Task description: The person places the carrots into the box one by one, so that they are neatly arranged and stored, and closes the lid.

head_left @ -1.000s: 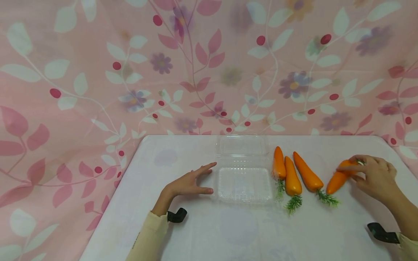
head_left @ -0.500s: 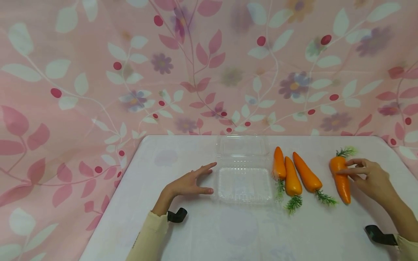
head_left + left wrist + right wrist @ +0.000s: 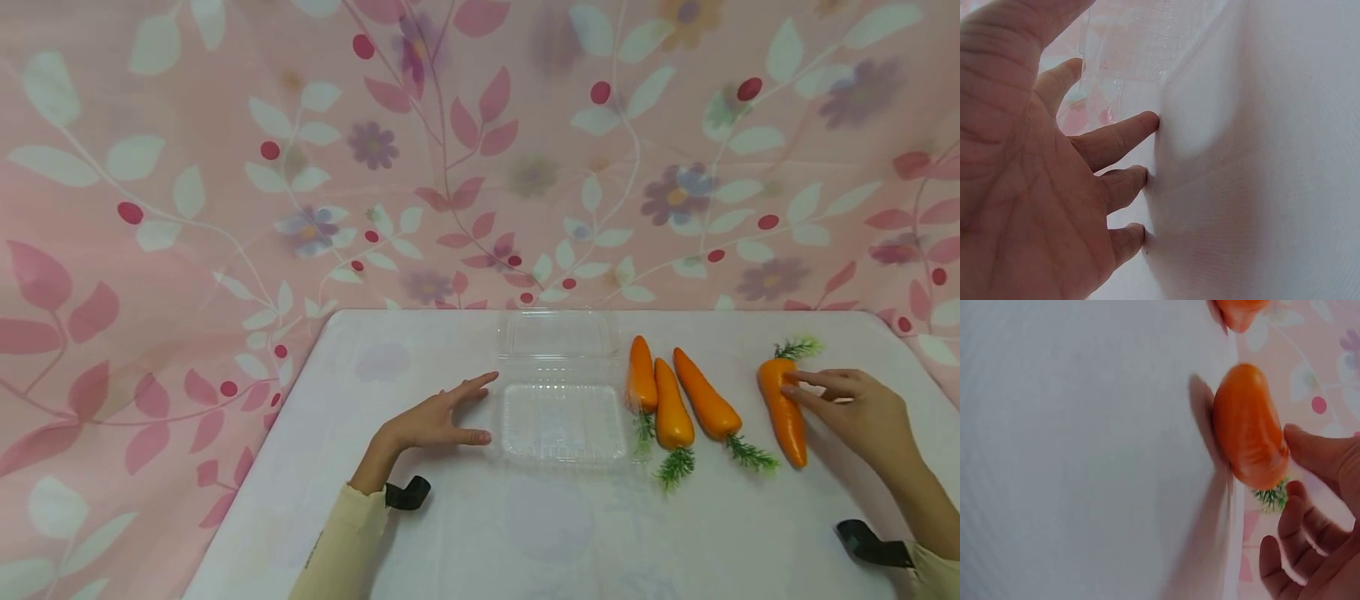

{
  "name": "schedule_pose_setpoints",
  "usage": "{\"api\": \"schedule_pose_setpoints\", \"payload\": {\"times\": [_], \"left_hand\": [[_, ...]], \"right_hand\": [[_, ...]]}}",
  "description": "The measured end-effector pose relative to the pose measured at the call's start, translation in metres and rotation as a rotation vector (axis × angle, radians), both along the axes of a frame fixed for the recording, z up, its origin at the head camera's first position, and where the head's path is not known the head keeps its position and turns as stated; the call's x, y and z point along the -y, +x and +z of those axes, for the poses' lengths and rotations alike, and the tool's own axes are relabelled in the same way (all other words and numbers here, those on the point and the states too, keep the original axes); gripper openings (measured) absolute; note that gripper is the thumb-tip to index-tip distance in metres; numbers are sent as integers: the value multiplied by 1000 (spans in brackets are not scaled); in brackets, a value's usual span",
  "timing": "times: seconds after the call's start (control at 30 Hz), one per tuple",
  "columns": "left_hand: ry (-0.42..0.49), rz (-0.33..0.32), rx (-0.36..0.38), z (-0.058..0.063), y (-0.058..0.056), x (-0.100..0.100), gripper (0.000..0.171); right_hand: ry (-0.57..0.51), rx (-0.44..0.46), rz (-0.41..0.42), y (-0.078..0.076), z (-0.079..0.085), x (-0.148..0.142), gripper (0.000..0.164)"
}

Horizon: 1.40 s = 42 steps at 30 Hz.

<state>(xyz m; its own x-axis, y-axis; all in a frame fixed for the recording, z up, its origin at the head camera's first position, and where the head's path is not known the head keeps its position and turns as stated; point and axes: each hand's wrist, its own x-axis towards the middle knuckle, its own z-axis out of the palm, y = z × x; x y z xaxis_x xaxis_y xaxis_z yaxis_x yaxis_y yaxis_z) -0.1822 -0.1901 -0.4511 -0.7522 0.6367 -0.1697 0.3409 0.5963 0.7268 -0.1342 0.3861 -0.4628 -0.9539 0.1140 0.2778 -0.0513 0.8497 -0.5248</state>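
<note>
My left hand (image 3: 431, 419) rests on the table left of a clear plastic clamshell box (image 3: 562, 425), its fingers spread and apart. In the left wrist view the fingertips (image 3: 1149, 119) meet the white surface. At the right, an orange carrot (image 3: 784, 417) with a green leafy top lies on the table, leaves pointing away. My right hand (image 3: 862, 417) touches its right side with thumb and forefinger. The right wrist view shows the thumb against the carrot (image 3: 1247, 425), the other fingers loosely bent and not wrapped around it.
Three more carrots lie side by side right of the box: the left carrot (image 3: 640, 375), the middle carrot (image 3: 672, 408) and the right carrot (image 3: 705, 396). The box's lid (image 3: 558, 335) lies folded back toward the floral curtain (image 3: 480, 150) behind the white table (image 3: 525, 533).
The far-right carrot has turned so its leaves point away and its tip toward me. My right hand has shifted slightly; its forefinger has drawn back to the carrot's side. The left hand stays put.
</note>
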Motion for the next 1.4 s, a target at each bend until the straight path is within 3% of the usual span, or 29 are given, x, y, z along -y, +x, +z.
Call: {"api": "schedule_pose_setpoints", "payload": {"times": [0.13, 0.23, 0.47, 0.8, 1.17, 1.4], "left_hand": [[-14, -3, -7, 0, -1, 0, 93], [-16, -7, -7, 0, -2, 0, 94], [-6, -3, 7, 0, 0, 0, 93], [2, -4, 5, 2, 2, 1, 93], [14, -6, 5, -1, 0, 1, 93], [1, -4, 3, -2, -1, 1, 93]], "right_hand": [[-13, 152, -113, -1, 5, 5, 61], [-10, 176, -141, -1, 7, 8, 67], [53, 197, -155, 2, 12, 12, 73], [87, 391, -162, -1, 6, 8, 91], [93, 412, -109, -3, 5, 4, 88], [105, 356, -99, -1, 5, 2, 84]]}}
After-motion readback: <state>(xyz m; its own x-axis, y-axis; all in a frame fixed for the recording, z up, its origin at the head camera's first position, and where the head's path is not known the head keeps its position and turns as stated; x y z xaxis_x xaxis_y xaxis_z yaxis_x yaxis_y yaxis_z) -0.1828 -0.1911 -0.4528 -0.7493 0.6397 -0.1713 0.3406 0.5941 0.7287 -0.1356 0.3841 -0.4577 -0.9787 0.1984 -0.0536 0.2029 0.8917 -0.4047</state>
